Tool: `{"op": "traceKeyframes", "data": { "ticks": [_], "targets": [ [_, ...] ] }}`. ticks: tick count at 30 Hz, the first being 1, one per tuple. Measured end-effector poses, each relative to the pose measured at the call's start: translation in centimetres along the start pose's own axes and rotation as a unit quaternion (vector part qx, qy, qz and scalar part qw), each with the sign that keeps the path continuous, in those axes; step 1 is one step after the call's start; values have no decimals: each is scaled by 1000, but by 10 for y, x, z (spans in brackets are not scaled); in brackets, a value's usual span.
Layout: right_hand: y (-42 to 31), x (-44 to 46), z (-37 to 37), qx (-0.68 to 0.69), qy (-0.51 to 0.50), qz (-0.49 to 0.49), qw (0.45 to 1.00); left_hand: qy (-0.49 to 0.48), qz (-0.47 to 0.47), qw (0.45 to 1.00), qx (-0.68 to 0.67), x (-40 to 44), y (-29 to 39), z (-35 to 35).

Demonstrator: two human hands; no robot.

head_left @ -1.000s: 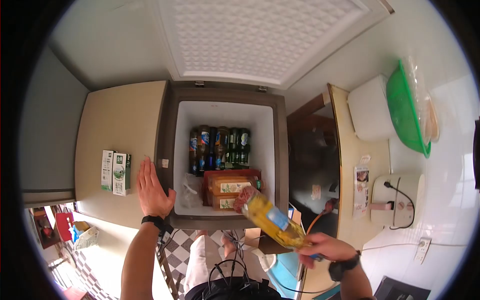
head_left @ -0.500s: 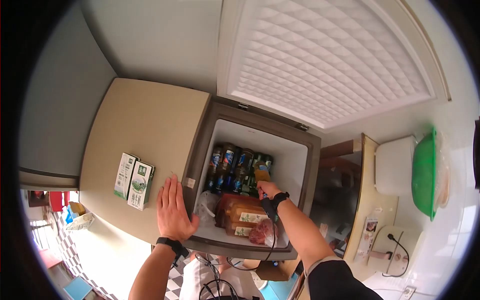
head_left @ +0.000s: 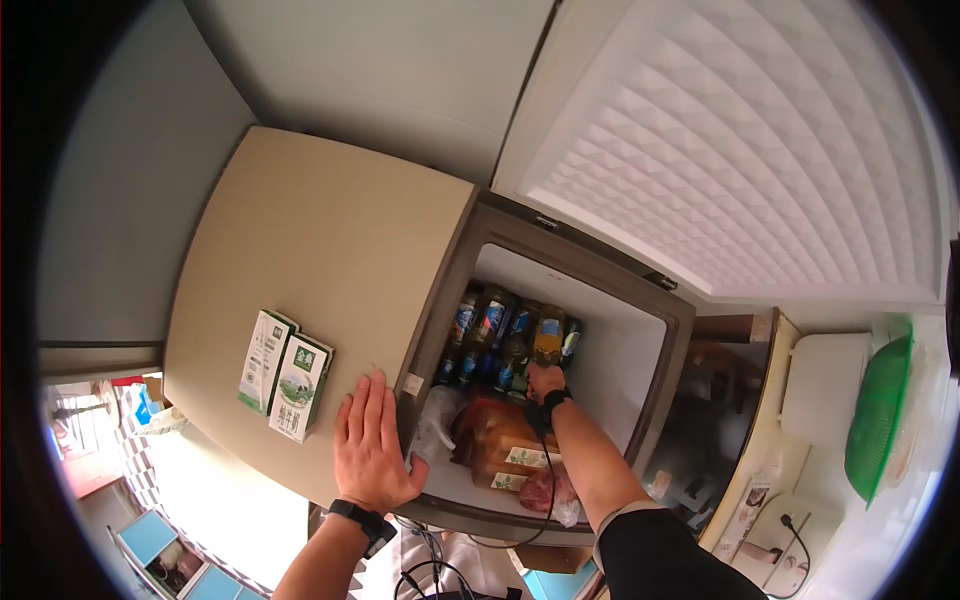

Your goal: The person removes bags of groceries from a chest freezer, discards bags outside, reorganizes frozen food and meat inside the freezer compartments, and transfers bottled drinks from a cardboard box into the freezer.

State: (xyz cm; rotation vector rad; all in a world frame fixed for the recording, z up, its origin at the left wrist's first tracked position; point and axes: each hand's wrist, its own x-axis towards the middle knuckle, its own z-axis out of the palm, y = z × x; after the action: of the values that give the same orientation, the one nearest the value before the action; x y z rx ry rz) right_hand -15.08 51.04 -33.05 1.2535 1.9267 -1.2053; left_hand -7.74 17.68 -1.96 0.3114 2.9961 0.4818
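Observation:
My right hand (head_left: 545,381) reaches down into the open chest freezer (head_left: 625,350). Its fingers are closed around the lower end of a bottle of golden drink (head_left: 548,338). That bottle is at the right of several dark bottles (head_left: 491,312) with blue labels, packed against the freezer's far left corner. Flat on the beige closed lid (head_left: 330,230) lies my left hand (head_left: 375,455), fingers stretched out, holding nothing. Two milk cartons (head_left: 297,388) lie on the lid to its left.
Amber containers with leaf labels (head_left: 505,452), a bag of red meat (head_left: 545,495) and a clear plastic bag (head_left: 437,415) sit at the freezer's near side. The raised white lid (head_left: 740,150) stands behind. At the right is a green basket (head_left: 880,420).
My view has turned, so the scene sits farther right and slightly tilted. The golden bottle shows more fully in my right hand, against the dark bottles. My left hand stays flat on the lid.

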Motion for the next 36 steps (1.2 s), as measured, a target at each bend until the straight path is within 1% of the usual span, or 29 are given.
{"op": "traceKeyframes", "data": {
  "ticks": [1, 3, 4, 5, 6, 9, 10, 11, 12, 14, 15, 17, 18, 20, 21, 22, 23, 24, 25, 27, 28, 29, 30, 32, 34, 35, 36],
  "targets": [
    [5, 10, 4, -4, -40, 15, 999, -3, 0, 1000, -2, 0, -1, 0],
    [28, 45, 6, -12, -83, 31, 996, -8, -5, 1000, -4, -1, 0, 1],
    [47, 76, 2, -319, -122, -271, 900, -9, -4, 1000, -7, 0, -1, 0],
    [53, 89, 0, -464, -154, -394, 778, -13, -4, 1000, -11, 0, -1, 0],
    [60, 102, -3, -560, -146, -524, 625, -15, -10, 1000, -8, -1, -2, 0],
    [59, 113, 1, -583, -210, -491, 613, -11, -8, 1000, -15, 1, -3, 2],
    [55, 108, 6, -503, -182, -296, 791, -14, -8, 1000, -19, 1, -4, 3],
    [49, 99, 13, -388, -142, -77, 907, -17, -8, 1000, -22, 0, -5, 3],
    [41, 92, 16, -389, -150, -76, 906, -16, -9, 1000, -20, 0, -5, 2],
    [19, 84, 13, -440, -197, -2, 876, -22, -11, 1000, -19, -1, -6, 2],
    [25, 92, 15, -439, -198, -3, 876, -19, -7, 1000, -22, 1, -6, 2],
    [59, 133, 23, -522, -170, -166, 819, -19, -6, 1000, -20, 2, -5, 3],
    [61, 132, 21, -520, -173, -168, 820, -19, -7, 1000, -19, 0, -5, 3],
    [59, 136, 17, -506, -175, -117, 837, -21, -10, 1000, -18, -2, -4, 4],
    [57, 143, 17, -501, -175, -124, 839, -25, -11, 999, -20, -1, -5, 4],
    [72, 161, 15, -423, -186, -187, 867, -26, -6, 1000, -16, -1, -6, 4],
    [71, 138, 7, -340, -192, -242, 888, -21, -5, 1000, -15, -2, -6, 5],
    [52, 128, -4, -382, -220, -139, 887, -16, -1, 1000, -17, -2, -4, 6],
    [31, 112, -13, -424, -253, -185, 850, -21, 12, 999, -21, -3, -2, 6],
    [-5, 70, -29, -366, -253, -167, 880, -7, 8, 1000, 1, -3, 1, 5],
    [-23, 37, -36, -268, -234, -121, 927, -9, 12, 1000, 12, -2, 3, 3],
    [-41, 4, -43, -161, -209, -82, 961, -16, 33, 999, 5, -4, 6, 3],
    [-56, -33, -56, -59, -195, -66, 977, -5, 26, 1000, 15, -5, 7, 4],
    [-80, -115, -99, 32, -219, -160, 962, 21, 27, 999, 31, -5, 9, 8],
    [-77, -178, -138, 150, -196, -257, 935, 27, 42, 998, 41, -7, 12, 9],
    [-70, -207, -159, 160, -184, -251, 937, 37, 42, 997, 54, -7, 13, 10],
    [-58, -236, -180, 184, -146, -311, 921, 35, 40, 997, 59, -9, 14, 11]
  ]
}}
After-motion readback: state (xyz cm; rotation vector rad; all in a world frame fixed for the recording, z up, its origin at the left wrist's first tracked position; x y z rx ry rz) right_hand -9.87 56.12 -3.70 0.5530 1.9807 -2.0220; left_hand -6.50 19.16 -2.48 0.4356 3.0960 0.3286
